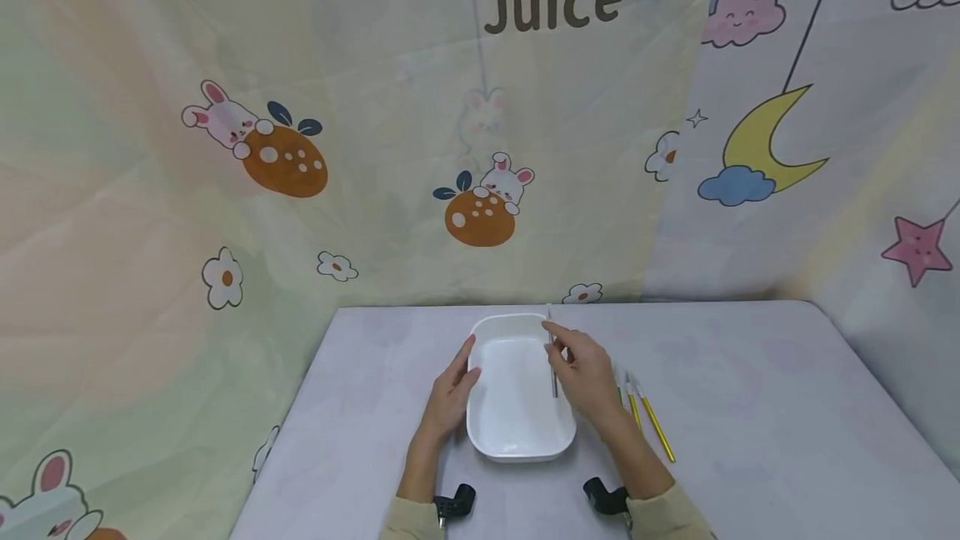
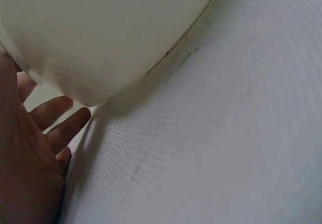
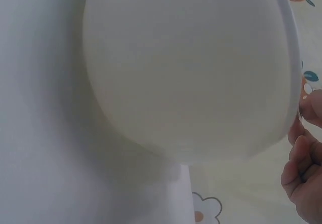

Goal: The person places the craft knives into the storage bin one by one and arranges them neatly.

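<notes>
A white rectangular tray (image 1: 517, 432) with rounded corners stands in the middle of the table in the head view. My left hand (image 1: 450, 398) holds its left side, thumb over the rim and fingers along the outer wall; in the left wrist view, the fingers (image 2: 70, 128) of that hand lie beside the wall. At the far right rim, my right hand (image 1: 588, 373) pinches a thin grey stick (image 1: 554, 382) with a pale upper end, which runs lengthwise along the tray's right inner side. The right wrist view shows these fingertips (image 3: 297, 171) curled close to the rim.
Right of the tray, partly behind my right forearm, lie slender yellow-handled brushes (image 1: 657, 427) with pale tips and a green-marked one (image 1: 620, 395). The white-covered table (image 1: 780, 407) ends at a printed cloth backdrop (image 1: 390, 190).
</notes>
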A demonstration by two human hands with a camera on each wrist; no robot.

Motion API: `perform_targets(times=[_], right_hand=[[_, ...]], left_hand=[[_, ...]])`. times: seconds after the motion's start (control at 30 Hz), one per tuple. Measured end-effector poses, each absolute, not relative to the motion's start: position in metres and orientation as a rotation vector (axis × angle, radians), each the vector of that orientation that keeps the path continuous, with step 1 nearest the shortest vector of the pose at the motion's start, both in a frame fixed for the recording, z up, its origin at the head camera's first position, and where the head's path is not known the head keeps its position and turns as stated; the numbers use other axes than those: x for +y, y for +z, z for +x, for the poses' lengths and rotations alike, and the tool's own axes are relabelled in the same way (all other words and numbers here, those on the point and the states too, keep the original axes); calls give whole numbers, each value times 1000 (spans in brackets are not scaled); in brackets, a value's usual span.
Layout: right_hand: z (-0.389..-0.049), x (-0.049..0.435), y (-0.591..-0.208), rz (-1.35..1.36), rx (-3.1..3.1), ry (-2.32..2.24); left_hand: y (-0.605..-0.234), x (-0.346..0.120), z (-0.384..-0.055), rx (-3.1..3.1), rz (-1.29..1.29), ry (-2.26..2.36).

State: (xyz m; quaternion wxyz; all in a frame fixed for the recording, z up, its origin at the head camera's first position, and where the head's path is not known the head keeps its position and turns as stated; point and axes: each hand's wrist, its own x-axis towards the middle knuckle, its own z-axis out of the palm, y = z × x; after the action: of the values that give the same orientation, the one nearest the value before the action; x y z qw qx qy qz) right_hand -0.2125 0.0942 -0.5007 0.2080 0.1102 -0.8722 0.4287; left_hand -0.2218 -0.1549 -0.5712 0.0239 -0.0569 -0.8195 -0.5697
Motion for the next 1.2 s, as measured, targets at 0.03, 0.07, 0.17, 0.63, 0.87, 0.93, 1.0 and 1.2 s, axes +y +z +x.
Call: perform_targets(times=[0.03, 0.07, 0.17, 0.63, 0.87, 0.93, 1.0, 1.2], right_hand=[[-212, 93, -501, 317, -2423, 1189], [-212, 92, -502, 325, -2420, 1184], [-211, 89, -503, 346, -2413, 1171], [-210, 81, -505, 391, -2418, 1175], [-210, 77, -503, 403, -2443, 1184], [-210, 75, -503, 411, -2444, 1180], [-211, 73, -503, 419, -2444, 1181], [-212, 66, -505, 446, -2484, 1208]], left_hand=[[-571, -155, -222, -2537, -176, -1762], [-571, -155, -222, -2537, -176, -1763], [-572, -154, -222, -2543, -162, -1761], [-573, -155, -223, -2535, -168, -1749], [-574, -155, -222, -2551, -145, -1754], [-573, -155, -222, -2547, -145, -1755], [-573, -155, -222, -2547, -142, -1754], [-572, -154, -221, -2560, -124, -1753]])
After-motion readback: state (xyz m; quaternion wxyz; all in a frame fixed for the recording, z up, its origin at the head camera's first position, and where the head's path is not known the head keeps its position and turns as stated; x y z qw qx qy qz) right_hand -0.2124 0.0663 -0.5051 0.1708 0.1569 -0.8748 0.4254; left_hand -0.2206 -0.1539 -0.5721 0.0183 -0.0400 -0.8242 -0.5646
